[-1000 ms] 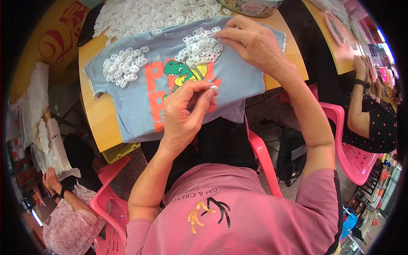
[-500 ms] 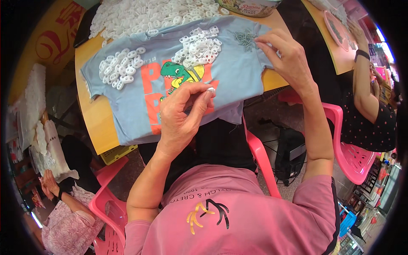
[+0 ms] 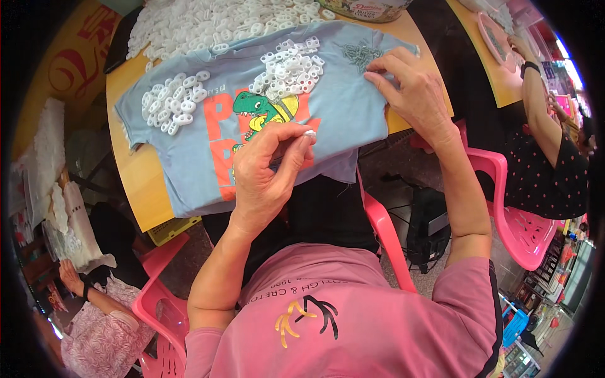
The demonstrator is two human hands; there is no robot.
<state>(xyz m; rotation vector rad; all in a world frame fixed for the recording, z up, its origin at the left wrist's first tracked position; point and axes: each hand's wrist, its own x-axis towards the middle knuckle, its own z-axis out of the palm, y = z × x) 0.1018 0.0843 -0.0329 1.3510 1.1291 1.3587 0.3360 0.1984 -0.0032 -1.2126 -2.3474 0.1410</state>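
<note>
My left hand [image 3: 268,167] is raised over the front of a light blue T-shirt [image 3: 350,107] spread on the table, thumb and index finger pinching a small white plastic piece [image 3: 309,133]. My right hand [image 3: 409,88] hovers beside a heap of small grey-green metal pins or screws [image 3: 361,57] on the shirt's right side; its thumb and index tips are slightly apart, and I see nothing between them. Left of the heap lies a pile of white two-holed plastic pieces [image 3: 291,68]. Another cluster of rounded white plastic pieces [image 3: 173,104] rests on the shirt's left side.
A large mass of white plastic pieces [image 3: 220,25] covers the table's far part, near a round tin [image 3: 368,9]. Pink chairs [image 3: 384,233] stand around the wooden table [image 3: 135,189]. One person [image 3: 107,315] sits at left, another [image 3: 545,151] at right.
My right hand has shifted slightly left, nearer the metal heap, and its fingertips have parted a little. My left hand keeps its pinch on the white piece. The view has shifted slightly.
</note>
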